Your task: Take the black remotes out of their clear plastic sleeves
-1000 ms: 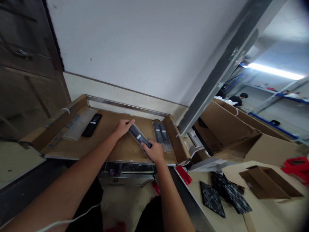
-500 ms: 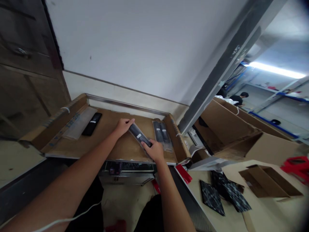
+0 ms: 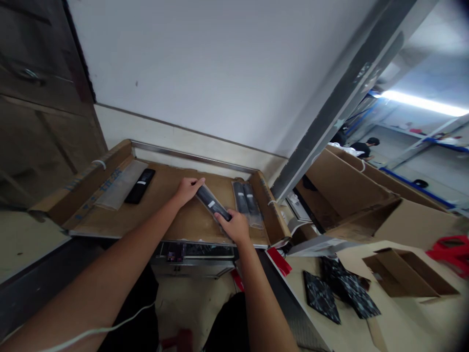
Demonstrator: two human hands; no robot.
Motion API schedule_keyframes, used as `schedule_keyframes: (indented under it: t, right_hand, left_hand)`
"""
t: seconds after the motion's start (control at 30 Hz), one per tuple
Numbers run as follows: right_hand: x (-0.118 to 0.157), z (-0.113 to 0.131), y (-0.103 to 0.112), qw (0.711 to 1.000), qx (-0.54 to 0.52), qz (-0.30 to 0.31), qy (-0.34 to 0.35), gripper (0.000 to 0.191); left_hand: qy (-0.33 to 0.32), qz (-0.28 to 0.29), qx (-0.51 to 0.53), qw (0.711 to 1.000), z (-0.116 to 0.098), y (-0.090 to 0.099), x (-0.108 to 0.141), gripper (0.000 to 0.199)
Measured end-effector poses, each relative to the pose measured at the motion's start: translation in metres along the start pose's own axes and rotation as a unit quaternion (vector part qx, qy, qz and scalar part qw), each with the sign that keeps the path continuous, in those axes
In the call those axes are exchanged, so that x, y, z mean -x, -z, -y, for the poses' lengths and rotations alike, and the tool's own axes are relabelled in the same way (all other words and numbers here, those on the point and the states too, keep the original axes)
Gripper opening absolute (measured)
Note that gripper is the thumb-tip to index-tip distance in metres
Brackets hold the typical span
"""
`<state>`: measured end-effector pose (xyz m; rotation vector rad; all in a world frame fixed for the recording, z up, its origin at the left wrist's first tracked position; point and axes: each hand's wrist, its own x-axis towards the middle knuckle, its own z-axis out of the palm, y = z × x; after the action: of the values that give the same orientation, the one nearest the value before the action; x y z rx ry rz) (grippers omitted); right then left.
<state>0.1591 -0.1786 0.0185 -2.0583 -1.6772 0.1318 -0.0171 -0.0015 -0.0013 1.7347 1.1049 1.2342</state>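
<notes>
Between my hands lies a slim black item in a clear plastic sleeve (image 3: 210,198), with a small white label at its middle. My left hand (image 3: 188,189) pinches the upper end of that sleeve. Its lower end is held by my right hand (image 3: 235,225), thumb on top. Two similar black items in clear sleeves (image 3: 246,200) lie side by side to the right. A bare black item (image 3: 139,186) with a white label rests at the left, beside a stack of flat clear sleeves (image 3: 120,187).
A cardboard-lined tray (image 3: 166,183) with raised sides forms the work surface. Large open cartons (image 3: 351,190) stand to the right. Dark patterned pieces (image 3: 320,296) and a small cardboard box (image 3: 410,274) lie on a lower table. A person (image 3: 362,148) is in the far background.
Both hands keep their hold on the sleeved black item, which has hardly moved. The view has shifted very slightly.
</notes>
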Motion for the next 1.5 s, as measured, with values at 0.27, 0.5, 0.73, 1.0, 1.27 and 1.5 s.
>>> schedule_keyframes:
  t: [0.27, 0.5, 0.73, 1.0, 1.27, 1.5]
  right_hand:
    - [0.0000, 0.0019, 0.0012, 1.000, 0.003, 0.006, -0.004, 0.048]
    - [-0.0005, 0.0005, -0.0002, 1.000, 0.009, 0.002, -0.001, 0.049]
    - [0.0023, 0.0044, -0.0002, 0.998, 0.053, -0.019, 0.013, 0.048]
    - [0.0026, 0.0057, 0.0003, 0.997, 0.078, -0.019, 0.016, 0.048]
    - [0.0014, 0.0067, -0.0001, 0.996, 0.084, -0.016, 0.012, 0.047]
    - [0.0013, 0.0074, 0.0000, 0.996, 0.084, -0.016, 0.008, 0.048]
  left_hand:
    - [0.001, 0.009, -0.006, 1.000, -0.0042, 0.0017, 0.0015, 0.052]
    - [-0.018, 0.010, -0.017, 1.000, 0.0004, -0.0011, -0.0003, 0.052]
    - [-0.025, 0.025, -0.028, 0.999, 0.0005, -0.0032, -0.0009, 0.052]
    - [-0.036, 0.037, -0.026, 0.998, 0.0031, -0.0052, -0.0019, 0.052]
    - [-0.022, 0.049, -0.011, 0.998, -0.0033, -0.0033, 0.0001, 0.052]
    - [-0.024, 0.050, -0.024, 0.998, -0.0004, -0.0045, 0.0005, 0.052]
